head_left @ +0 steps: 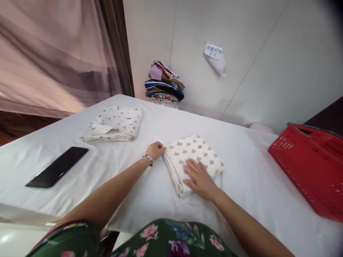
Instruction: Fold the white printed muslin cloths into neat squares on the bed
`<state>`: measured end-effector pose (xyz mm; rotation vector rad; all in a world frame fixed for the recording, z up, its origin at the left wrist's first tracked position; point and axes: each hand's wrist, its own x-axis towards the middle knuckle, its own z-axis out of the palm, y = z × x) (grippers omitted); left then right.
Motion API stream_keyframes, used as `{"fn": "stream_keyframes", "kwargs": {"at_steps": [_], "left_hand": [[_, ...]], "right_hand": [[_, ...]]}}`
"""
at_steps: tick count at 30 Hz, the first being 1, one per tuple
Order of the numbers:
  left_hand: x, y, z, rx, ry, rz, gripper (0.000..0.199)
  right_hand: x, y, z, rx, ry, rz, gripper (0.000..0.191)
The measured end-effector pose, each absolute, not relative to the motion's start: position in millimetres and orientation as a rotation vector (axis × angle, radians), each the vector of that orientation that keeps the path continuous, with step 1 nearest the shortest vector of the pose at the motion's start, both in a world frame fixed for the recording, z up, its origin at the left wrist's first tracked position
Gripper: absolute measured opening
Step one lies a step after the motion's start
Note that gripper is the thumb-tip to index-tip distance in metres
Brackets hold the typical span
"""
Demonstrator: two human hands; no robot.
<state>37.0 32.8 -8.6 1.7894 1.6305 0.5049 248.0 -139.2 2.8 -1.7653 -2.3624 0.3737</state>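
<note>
A folded white cloth point(193, 151) printed with grey, red, green and yellow shapes lies on the white-covered table in front of me. My left hand point(155, 151), with a bracelet at the wrist, pinches the cloth's far left corner between thumb and fingers. Flat on top of the cloth rests my right hand point(199, 178), its fingers spread. The folded layers show along the cloth's left edge. Farther to the left lies a second folded cloth point(115, 123), white with small scattered prints, one layer slightly lifted at its front.
A black flat device point(57, 167) lies on the left of the table point(246, 171). At the right stands a red plastic basket point(308, 167) with a handle. Behind the table's far edge is a stack of folded clothes point(164, 85) against the wall. A pink curtain point(59, 53) hangs at the left.
</note>
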Motion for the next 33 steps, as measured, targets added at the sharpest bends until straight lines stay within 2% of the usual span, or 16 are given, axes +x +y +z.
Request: {"fn": "stream_keyframes", "kwargs": {"at_steps": [6, 10, 13, 16, 19, 23, 27, 33], "left_hand": [[37.5, 36.2, -9.5, 1.844, 1.621, 0.523, 0.024], [51.5, 43.0, -4.1, 1.977, 1.55, 0.546, 0.044], [66.2, 49.5, -0.5, 2.097, 1.496, 0.369, 0.057], [77.3, 55.5, 5.2, 2.153, 1.463, 0.202, 0.06], [82.9, 62.3, 14.1, 2.165, 1.454, 0.074, 0.062], [85.9, 73.6, 24.2, 2.135, 1.411, -0.123, 0.064], [85.2, 79.7, 26.7, 2.103, 1.389, -0.123, 0.064], [68.1, 73.3, 28.2, 2.088, 1.319, 0.03, 0.057]], "right_hand": [[233.0, -146.3, -6.3, -1.758, -2.402, 0.344, 0.054], [238.5, -146.5, 3.9, -1.708, -2.367, 0.379, 0.052], [261.9, -147.3, 11.6, -1.783, -2.157, 0.221, 0.047], [304.2, -146.8, 7.0, -1.968, -1.756, 0.059, 0.048], [345.3, -144.7, -7.6, -2.077, -1.31, 0.311, 0.057], [365.5, -140.3, -18.7, -1.973, -0.902, 0.699, 0.07], [362.1, -135.1, -12.4, -1.967, -0.899, 0.75, 0.079], [369.4, -125.0, -0.5, -1.897, -0.995, 0.814, 0.078]]}}
